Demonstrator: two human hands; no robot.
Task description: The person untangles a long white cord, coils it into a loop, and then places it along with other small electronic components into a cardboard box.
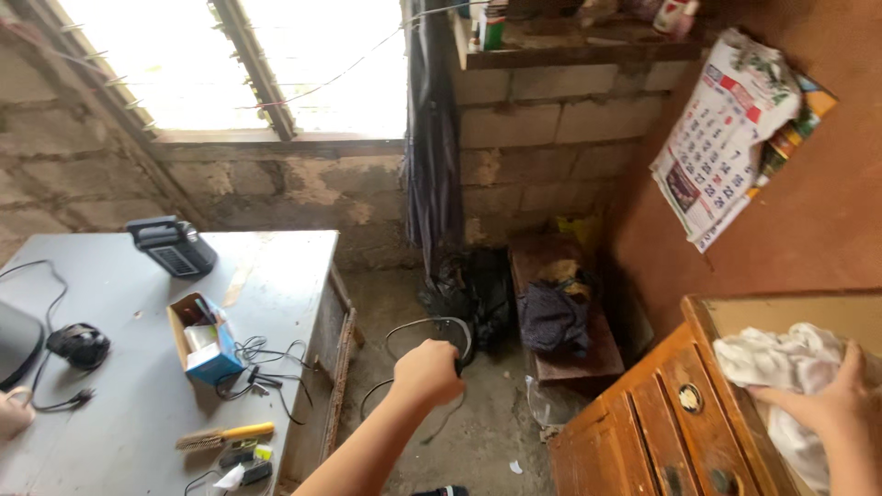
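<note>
right hand (pixel 831 395): nearest the camera, low at the right edge; fingers spread and pressed down on a white cloth (pixel 781 363), thumb along its lower side.
white cloth: crumpled, lying on top of the wooden cabinet (pixel 661 422), bunched under and beyond the right fingers, part of it hanging over the cabinet's front edge.
wooden cabinet: orange-brown, round metal pulls on its front just left of and below the right fingers.
left hand (pixel 427 372): arm stretched forward over the floor, fingers curled shut into a fist around a black cable (pixel 432 323).
black cable: loops up and away beyond the left knuckles, its lower end trailing toward the concrete floor beneath the fist.
grey table (pixel 276 276): well left of the left fingers; it carries an open blue box (pixel 204 354), a tangle of wires, a yellow-handled brush (pixel 225 434) and a black mouse (pixel 78 344).
wall calendar (pixel 721 138): hangs high above the right fingers, well apart from them.
</note>
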